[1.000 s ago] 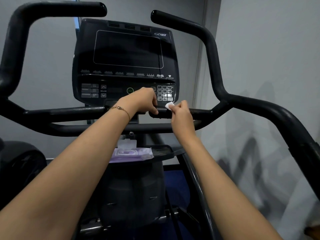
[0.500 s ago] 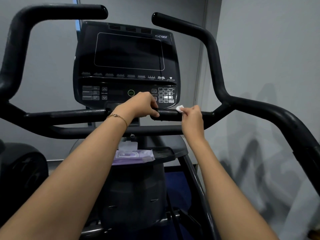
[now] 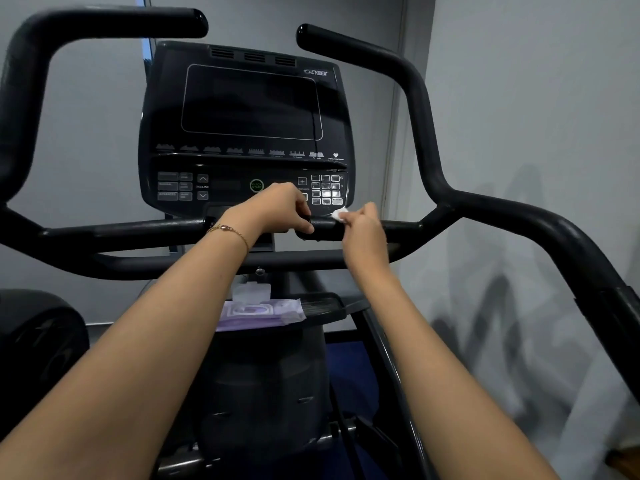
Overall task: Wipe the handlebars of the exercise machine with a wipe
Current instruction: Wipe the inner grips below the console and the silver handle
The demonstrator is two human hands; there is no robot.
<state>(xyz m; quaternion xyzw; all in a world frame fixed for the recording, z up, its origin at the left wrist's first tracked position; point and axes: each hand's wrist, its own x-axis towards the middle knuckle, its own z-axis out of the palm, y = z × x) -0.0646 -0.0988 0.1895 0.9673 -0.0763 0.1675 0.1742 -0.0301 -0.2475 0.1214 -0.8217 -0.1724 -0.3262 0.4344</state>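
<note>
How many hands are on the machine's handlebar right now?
2. The left hand grips the handlebar below the console; the right hand pinches a white wipe on it, just to the right.

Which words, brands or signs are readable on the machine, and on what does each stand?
"CYBEX": console, top right corner.
"QUICK START": round green-ringed button.
"INCLINE": between the arrow keys.
"ADVANCED": bottom left key.
Other key labels, captions under the screen, print on the wipes pack: too blurred to read.
</note>
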